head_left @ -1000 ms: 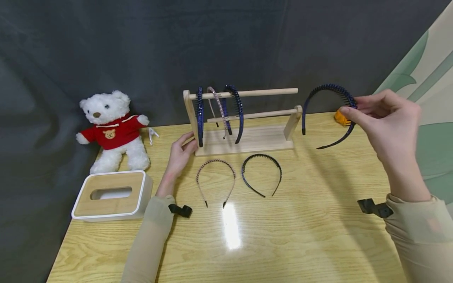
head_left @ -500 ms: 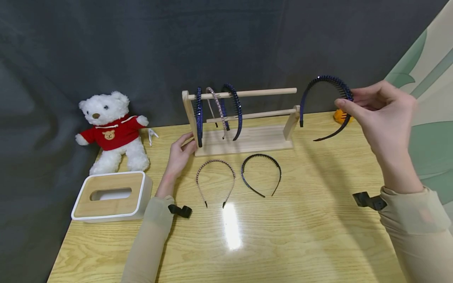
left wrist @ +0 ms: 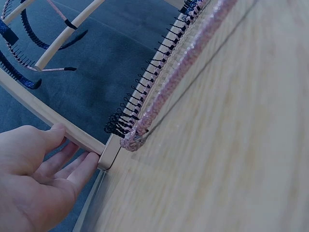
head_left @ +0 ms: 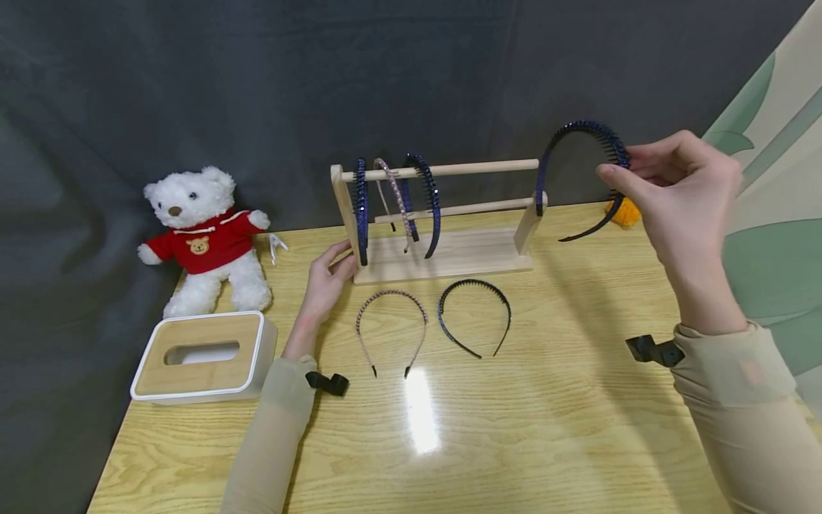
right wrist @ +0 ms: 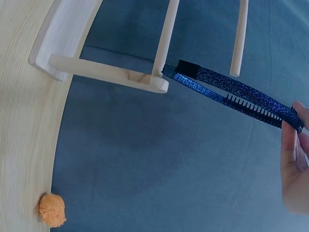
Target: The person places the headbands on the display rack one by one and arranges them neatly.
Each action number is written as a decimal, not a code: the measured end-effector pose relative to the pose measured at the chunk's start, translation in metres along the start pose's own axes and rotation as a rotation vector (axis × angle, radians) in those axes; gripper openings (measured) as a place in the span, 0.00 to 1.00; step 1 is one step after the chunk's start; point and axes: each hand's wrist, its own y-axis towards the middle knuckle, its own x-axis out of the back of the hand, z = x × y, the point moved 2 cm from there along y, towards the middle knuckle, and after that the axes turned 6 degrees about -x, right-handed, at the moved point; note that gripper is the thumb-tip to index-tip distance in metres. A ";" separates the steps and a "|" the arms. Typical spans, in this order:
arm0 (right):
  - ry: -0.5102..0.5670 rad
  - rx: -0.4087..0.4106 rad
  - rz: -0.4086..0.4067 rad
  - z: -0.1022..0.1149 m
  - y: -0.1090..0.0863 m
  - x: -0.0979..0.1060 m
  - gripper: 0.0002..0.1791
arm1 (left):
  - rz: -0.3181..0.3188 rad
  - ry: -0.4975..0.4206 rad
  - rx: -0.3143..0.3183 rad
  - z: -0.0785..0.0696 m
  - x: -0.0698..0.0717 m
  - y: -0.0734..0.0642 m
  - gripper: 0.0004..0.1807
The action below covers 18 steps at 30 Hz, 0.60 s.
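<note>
My right hand (head_left: pixel 687 193) pinches a dark blue toothed headband (head_left: pixel 581 126) by one side, arch up, in the air at the right of a wooden headband rack (head_left: pixel 462 251). In the right wrist view the glittery headband (right wrist: pixel 241 89) has its ends near the lower rod's upright; whether they touch is unclear. On the upper rod hang a blue headband (head_left: pixel 362 214), a pink one (head_left: pixel 404 200) and another blue one (head_left: pixel 434 207). My left hand (head_left: pixel 327 278) grips the foot of the rack's left upright (left wrist: pixel 77 134), thumb and fingers on either side.
A pink headband (head_left: pixel 389 291) and a dark toothed one (head_left: pixel 475 282) lie on the table before the rack. A white teddy bear (head_left: pixel 205 246) and a tissue box (head_left: pixel 199 357) stand left. An orange ball-like thing (right wrist: pixel 52 210) sits at the back right. A dark curtain hangs behind.
My right hand has moved left and up with the blue headband, bringing it close to the rack's right end. The left hand stays on the rack.
</note>
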 end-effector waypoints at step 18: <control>0.038 0.076 -0.004 0.009 0.002 -0.030 0.13 | 0.008 0.006 -0.008 -0.001 0.000 0.000 0.23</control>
